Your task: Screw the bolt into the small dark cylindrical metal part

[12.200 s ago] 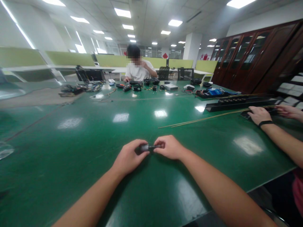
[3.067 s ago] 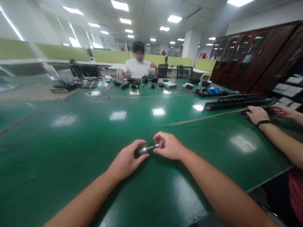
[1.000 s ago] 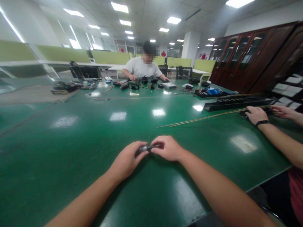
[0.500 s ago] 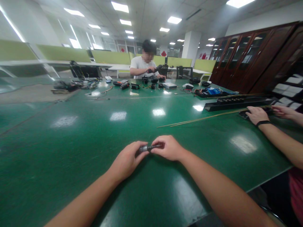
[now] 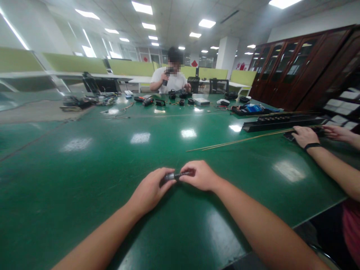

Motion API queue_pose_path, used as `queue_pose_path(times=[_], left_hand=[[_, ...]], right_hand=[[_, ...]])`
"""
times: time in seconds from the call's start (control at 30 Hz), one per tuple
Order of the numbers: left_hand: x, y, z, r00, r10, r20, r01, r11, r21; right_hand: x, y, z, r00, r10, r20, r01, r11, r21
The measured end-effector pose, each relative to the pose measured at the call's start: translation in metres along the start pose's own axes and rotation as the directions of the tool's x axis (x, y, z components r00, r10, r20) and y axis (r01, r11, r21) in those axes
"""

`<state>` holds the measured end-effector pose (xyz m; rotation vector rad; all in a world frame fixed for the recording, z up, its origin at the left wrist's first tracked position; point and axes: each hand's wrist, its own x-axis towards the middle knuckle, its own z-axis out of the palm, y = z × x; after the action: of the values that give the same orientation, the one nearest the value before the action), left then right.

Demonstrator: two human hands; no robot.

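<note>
Left hand is closed around the smooth, metallic barrel of a slim cylindrical piece; the right hand pinches its dark, ridged end. I place the piece at near centre, over a glossy green table; contact I cannot tell. Straight, thin brass-coloured rods lie farther right. Far right, I record a dark shallow tray containing something blue, details blurred.

Free passage leftward over the green tabletop, thin golden rods in the way ahead-right.
</note>
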<state>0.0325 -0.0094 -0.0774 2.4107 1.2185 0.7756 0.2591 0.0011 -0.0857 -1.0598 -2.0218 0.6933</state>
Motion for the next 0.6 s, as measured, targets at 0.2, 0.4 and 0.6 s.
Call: queue_pose_path(times=[0.2, 0.4, 0.6], left_hand=[[-0.0003, -0.0009, -0.0001, 1.000, -0.007, -0.004, 0.007, 1.000, -0.004], [0.0000, -0.0004, -0.0008, 1.000, -0.012, -0.016, 0.012, 1.000, 0.005], [-0.0001, -0.0010, -0.0016, 1.000, -0.010, -0.019, 0.010, 1.000, 0.025]], right_hand=[[0.0000, -0.0018, -0.0020, 1.000, 0.011, -0.010, -0.011, 1.000, -0.019], [0.0005, -0.0011, -0.0045, 1.000, 0.002, -0.013, -0.002, 0.999, -0.041], [0.0004, -0.0023, -0.0059, 1.000, 0.012, -0.016, -0.013, 0.999, -0.041]])
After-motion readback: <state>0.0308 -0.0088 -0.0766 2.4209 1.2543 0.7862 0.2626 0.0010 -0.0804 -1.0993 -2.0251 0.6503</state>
